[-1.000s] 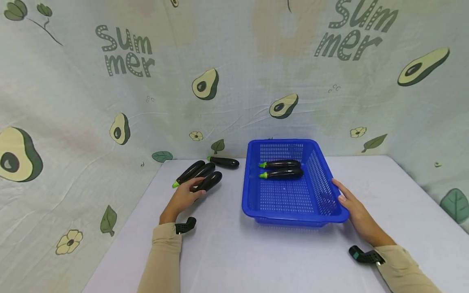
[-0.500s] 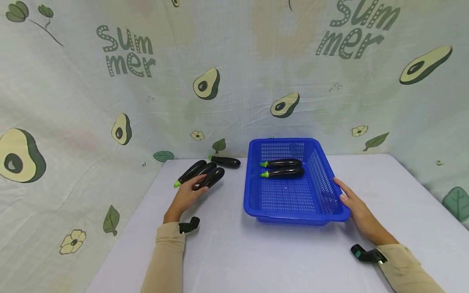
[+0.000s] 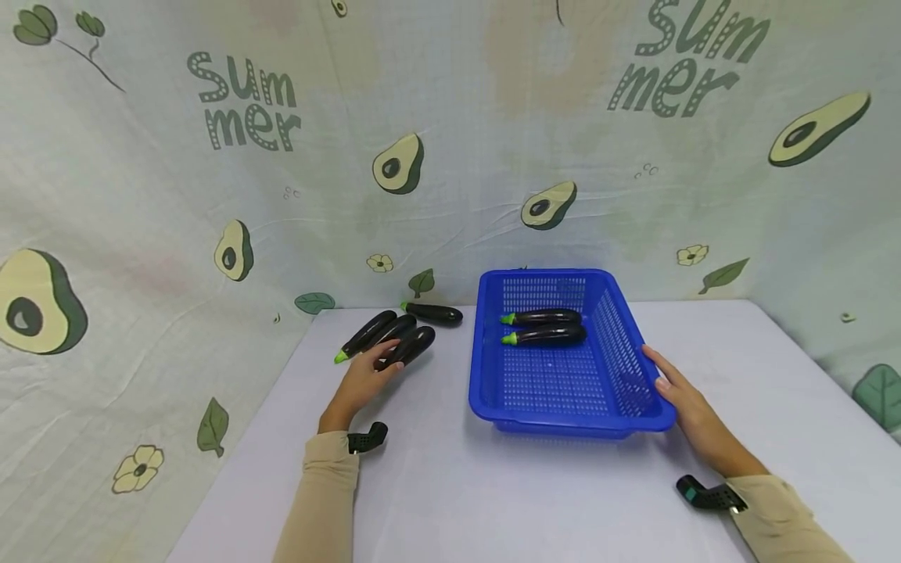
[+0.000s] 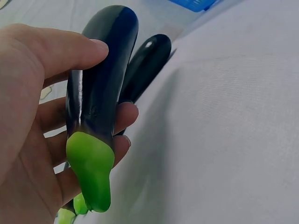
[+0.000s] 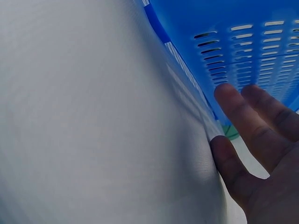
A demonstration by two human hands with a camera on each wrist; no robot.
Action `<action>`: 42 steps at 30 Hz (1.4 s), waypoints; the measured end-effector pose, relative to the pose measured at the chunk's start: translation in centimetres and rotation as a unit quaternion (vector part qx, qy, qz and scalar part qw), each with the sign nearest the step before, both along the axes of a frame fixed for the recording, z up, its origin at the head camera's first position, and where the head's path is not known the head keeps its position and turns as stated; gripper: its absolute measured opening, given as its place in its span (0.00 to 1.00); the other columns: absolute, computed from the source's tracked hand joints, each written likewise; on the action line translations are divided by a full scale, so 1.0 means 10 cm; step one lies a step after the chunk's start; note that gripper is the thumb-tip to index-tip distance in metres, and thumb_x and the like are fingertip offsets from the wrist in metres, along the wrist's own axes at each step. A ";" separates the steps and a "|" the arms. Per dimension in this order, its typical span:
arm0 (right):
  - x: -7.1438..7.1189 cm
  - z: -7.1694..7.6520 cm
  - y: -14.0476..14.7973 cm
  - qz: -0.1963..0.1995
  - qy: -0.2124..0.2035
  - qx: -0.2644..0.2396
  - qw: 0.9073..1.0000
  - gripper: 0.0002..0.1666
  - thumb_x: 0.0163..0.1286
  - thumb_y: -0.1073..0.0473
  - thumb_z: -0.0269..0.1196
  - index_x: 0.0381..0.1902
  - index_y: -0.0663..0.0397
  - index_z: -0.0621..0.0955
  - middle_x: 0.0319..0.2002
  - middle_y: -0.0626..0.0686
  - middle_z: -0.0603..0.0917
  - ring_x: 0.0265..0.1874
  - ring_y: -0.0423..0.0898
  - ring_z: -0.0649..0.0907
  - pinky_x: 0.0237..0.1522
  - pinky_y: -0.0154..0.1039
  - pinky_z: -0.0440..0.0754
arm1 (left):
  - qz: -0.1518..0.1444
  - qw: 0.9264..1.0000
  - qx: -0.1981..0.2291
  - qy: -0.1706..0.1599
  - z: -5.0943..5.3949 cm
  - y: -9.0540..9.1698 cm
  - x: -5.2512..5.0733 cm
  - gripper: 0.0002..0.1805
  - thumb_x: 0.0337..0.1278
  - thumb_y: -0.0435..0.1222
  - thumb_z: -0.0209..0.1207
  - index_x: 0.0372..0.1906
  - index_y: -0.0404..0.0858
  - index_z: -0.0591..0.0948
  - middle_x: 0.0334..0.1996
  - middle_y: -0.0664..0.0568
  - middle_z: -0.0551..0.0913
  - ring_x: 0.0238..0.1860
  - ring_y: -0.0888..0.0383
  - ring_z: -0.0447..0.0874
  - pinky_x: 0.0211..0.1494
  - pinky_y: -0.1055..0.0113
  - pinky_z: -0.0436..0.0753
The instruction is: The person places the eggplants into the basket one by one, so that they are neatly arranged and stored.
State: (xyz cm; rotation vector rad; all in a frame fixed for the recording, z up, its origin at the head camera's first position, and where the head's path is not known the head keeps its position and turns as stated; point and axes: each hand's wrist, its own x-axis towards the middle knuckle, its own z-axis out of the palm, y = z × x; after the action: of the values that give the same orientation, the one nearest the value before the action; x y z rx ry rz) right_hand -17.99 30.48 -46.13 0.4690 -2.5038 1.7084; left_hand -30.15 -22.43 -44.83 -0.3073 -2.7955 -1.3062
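In the head view my left hand [image 3: 362, 383] holds a dark eggplant [image 3: 414, 344] with a green stem end. The left wrist view shows the thumb across the top of this eggplant [image 4: 100, 88] and fingers curled beneath it, with a shadow on the cloth beside it. Two more eggplants lie just behind, one in the middle [image 3: 396, 328] and one at the left [image 3: 369, 331]. My right hand [image 3: 693, 410] touches the right rim of a blue plastic basket [image 3: 486, 395]; the right wrist view shows nearly straight fingers [image 5: 252, 128] against its outer wall.
Inside the basket, two eggplants lie side by side, one behind [image 3: 545, 317] and one in front [image 3: 549, 335]. Another eggplant [image 3: 436, 314] lies near the table's back edge. A printed cloth [image 3: 464, 156] hangs behind the white table [image 3: 436, 485].
The eggplant in my left hand has shifted slightly right, away from the two behind it. My right hand stays at the basket rim, and the basket has not visibly moved.
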 end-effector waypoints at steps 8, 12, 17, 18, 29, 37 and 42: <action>0.01 0.00 -0.01 -0.001 -0.007 0.002 1.000 0.32 0.84 0.49 0.36 0.82 0.34 0.46 0.80 0.57 0.40 0.76 0.64 0.42 0.55 0.15 0.54 | -0.014 1.000 0.008 0.000 -0.04 0.03 0.00 0.28 0.65 0.45 0.63 0.70 0.52 0.74 0.61 0.43 0.78 0.56 0.45 0.78 0.53 0.51 0.80; 0.00 0.02 0.00 -0.002 0.003 0.005 1.000 0.32 0.85 0.50 0.36 0.82 0.35 0.46 0.80 0.57 0.40 0.77 0.61 0.42 0.56 0.15 0.54 | -0.017 1.000 0.011 0.001 -0.01 0.06 -0.02 0.28 0.65 0.45 0.62 0.69 0.52 0.75 0.61 0.43 0.78 0.57 0.45 0.77 0.55 0.49 0.79; -0.04 0.03 0.01 -0.004 0.006 0.003 1.000 0.32 0.85 0.50 0.37 0.82 0.35 0.47 0.81 0.56 0.41 0.78 0.55 0.43 0.57 0.16 0.53 | -0.018 1.000 0.008 0.006 0.03 0.09 -0.04 0.28 0.65 0.44 0.63 0.69 0.52 0.75 0.61 0.43 0.78 0.57 0.45 0.78 0.56 0.47 0.78; -0.04 0.03 0.01 -0.004 0.003 0.004 1.000 0.32 0.85 0.50 0.37 0.82 0.35 0.47 0.81 0.56 0.41 0.78 0.57 0.43 0.57 0.16 0.53 | -0.019 1.000 0.009 0.007 0.03 0.10 -0.04 0.28 0.65 0.43 0.63 0.69 0.52 0.75 0.61 0.44 0.78 0.57 0.45 0.78 0.56 0.47 0.78; 0.00 0.02 -0.01 -0.007 -0.008 -0.002 1.000 0.32 0.84 0.49 0.37 0.82 0.35 0.47 0.81 0.56 0.40 0.76 0.64 0.41 0.69 0.30 0.48 | -0.037 0.998 0.040 0.014 0.06 0.21 0.01 0.28 0.65 0.40 0.63 0.70 0.48 0.75 0.62 0.44 0.77 0.62 0.46 0.74 0.64 0.45 0.72; -0.03 0.02 -0.02 -0.004 -0.019 -0.014 1.000 0.33 0.84 0.48 0.38 0.82 0.35 0.47 0.80 0.58 0.39 0.75 0.69 0.39 0.66 0.75 0.38 | -0.032 0.999 0.037 0.011 0.08 0.22 0.03 0.28 0.64 0.41 0.63 0.70 0.51 0.75 0.62 0.44 0.77 0.61 0.46 0.74 0.63 0.44 0.72; -0.02 0.03 0.00 -0.002 -0.008 -0.007 1.000 0.32 0.84 0.49 0.37 0.82 0.35 0.47 0.80 0.58 0.40 0.76 0.66 0.42 0.68 0.28 0.51 | -0.046 0.998 0.051 0.013 0.09 0.25 -0.01 0.28 0.64 0.41 0.63 0.70 0.50 0.75 0.62 0.44 0.77 0.59 0.46 0.75 0.61 0.45 0.75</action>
State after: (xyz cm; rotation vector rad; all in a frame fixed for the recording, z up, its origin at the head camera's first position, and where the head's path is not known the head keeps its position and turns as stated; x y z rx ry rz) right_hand -18.20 30.48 -45.85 0.4520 -2.5007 1.7340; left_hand -30.22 -19.96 -43.91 -0.4494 -2.7115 -1.4475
